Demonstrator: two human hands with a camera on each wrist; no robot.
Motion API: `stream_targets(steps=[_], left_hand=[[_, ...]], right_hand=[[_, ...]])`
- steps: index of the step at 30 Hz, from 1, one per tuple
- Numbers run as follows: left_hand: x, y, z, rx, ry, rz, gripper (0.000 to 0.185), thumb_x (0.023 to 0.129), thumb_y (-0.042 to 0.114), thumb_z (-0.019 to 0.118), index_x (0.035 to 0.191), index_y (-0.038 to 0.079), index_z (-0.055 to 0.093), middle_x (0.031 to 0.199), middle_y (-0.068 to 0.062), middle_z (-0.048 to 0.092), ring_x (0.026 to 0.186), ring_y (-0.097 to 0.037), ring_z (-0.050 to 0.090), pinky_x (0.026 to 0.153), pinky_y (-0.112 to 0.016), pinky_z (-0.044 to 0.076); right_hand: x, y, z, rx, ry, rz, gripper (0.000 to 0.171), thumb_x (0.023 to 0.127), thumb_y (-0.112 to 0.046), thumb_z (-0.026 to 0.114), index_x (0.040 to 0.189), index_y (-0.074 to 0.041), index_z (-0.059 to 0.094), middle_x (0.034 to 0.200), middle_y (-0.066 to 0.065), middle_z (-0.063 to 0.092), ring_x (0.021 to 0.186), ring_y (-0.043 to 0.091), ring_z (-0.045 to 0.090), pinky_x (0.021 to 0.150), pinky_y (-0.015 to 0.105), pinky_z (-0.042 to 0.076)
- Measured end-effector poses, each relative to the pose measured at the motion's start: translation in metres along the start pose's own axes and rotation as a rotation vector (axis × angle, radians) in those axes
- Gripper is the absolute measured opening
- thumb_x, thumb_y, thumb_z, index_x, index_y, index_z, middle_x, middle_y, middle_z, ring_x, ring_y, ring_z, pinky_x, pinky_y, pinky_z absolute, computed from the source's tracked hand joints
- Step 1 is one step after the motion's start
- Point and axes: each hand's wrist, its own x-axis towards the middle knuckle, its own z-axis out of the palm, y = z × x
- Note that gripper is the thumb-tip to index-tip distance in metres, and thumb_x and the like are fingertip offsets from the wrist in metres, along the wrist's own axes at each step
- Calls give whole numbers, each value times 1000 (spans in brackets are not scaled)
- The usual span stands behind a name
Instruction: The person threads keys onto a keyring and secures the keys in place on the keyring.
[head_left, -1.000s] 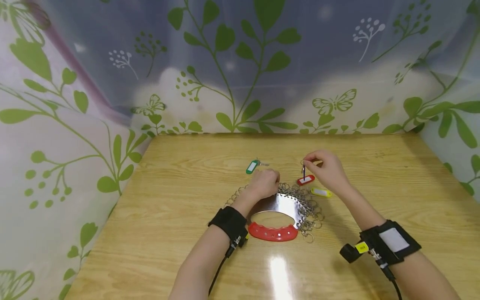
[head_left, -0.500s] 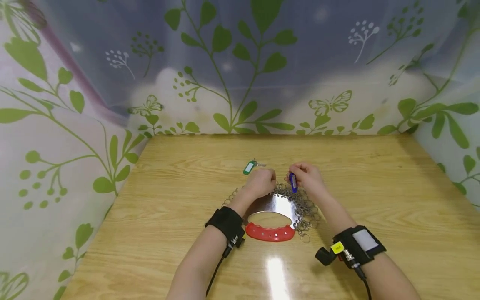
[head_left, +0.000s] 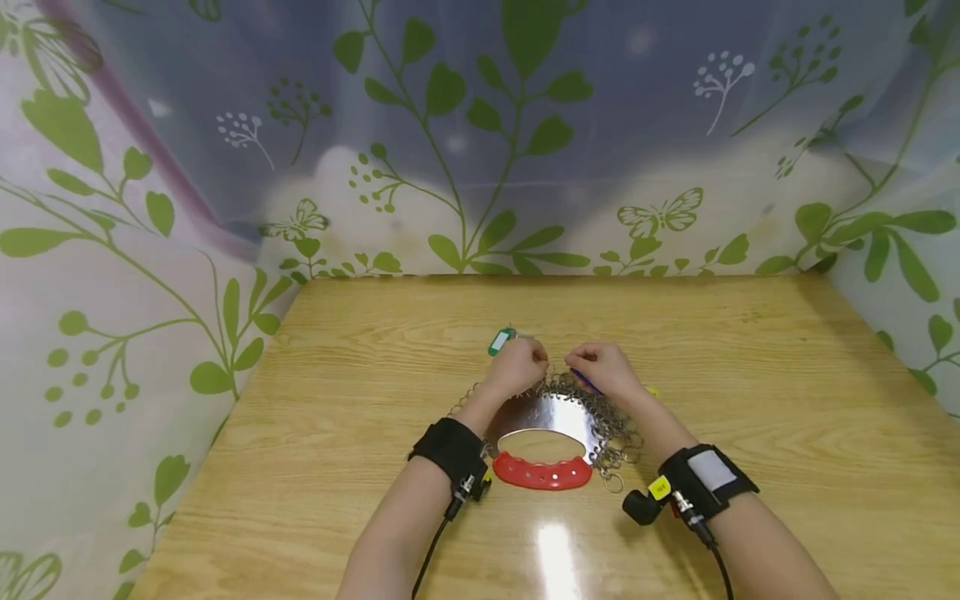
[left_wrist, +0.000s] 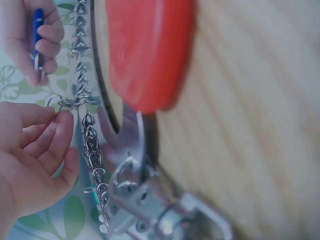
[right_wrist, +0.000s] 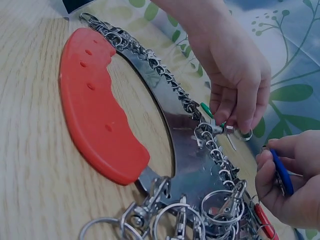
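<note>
A steel key holder (head_left: 551, 412) with a red handle (head_left: 542, 472) lies flat on the wooden table, its curved edge fringed with several rings and clasps. My left hand (head_left: 525, 371) pinches one clasp (right_wrist: 220, 129) at the far edge of the holder. Close beside it on the right, my right hand (head_left: 592, 375) pinches a blue key tag (right_wrist: 281, 172) with its ring. The left wrist view shows the blue key tag (left_wrist: 37, 27) in curled fingers above the chain of clasps (left_wrist: 90, 145).
A green key tag (head_left: 501, 340) lies just beyond my left hand. A yellow tag (head_left: 651, 390) peeks out right of my right hand, and a red tag (right_wrist: 262, 220) lies beside the rings. Leaf-patterned curtain walls enclose the wooden table (head_left: 750, 375) on three sides.
My right hand has carried the blue tag leftward and down from near the red and yellow tags to the holder's far edge, close to my left hand. The left hand stayed put.
</note>
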Motion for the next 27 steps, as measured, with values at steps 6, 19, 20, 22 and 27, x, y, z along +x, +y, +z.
stream_targets(steps=[6, 19, 20, 22, 27], left_hand=[[0, -5, 0, -329, -17, -90, 11, 85, 1, 58, 88, -4, 67, 77, -9, 63, 64, -16, 60, 57, -23, 46], [-1, -2, -4, -425, -42, -130, 11, 89, 3, 57, 91, -4, 65, 74, -9, 63, 64, -15, 62, 57, -22, 47], [-1, -2, -4, -426, -42, -131, 11, 90, 3, 57, 92, -4, 65, 74, -9, 63, 64, -15, 62, 58, -22, 47], [-3, -2, -5, -431, -42, -131, 11, 89, 3, 57, 92, -4, 65, 75, -10, 64, 65, -16, 63, 58, -23, 47], [-7, -2, -6, -425, -75, -118, 11, 89, 5, 58, 94, -3, 65, 76, -9, 64, 68, -17, 62, 58, -23, 45]], right_hand=[[0, 1, 2, -7, -56, 45, 27, 94, -13, 54, 107, 10, 60, 69, 10, 58, 53, 12, 51, 50, 25, 43], [7, 1, 13, -215, -91, -81, 20, 91, -13, 59, 97, 4, 67, 63, 4, 60, 50, 12, 53, 49, 28, 45], [7, 1, 13, -214, -89, -86, 20, 91, -13, 59, 97, 4, 67, 64, 4, 60, 50, 12, 53, 49, 28, 45], [7, 0, 15, -223, -83, -100, 19, 90, -12, 59, 95, 4, 67, 65, 5, 60, 50, 12, 53, 49, 28, 45], [7, 0, 15, -259, -73, -108, 18, 91, -13, 58, 95, 3, 68, 64, 3, 60, 51, 12, 53, 51, 27, 44]])
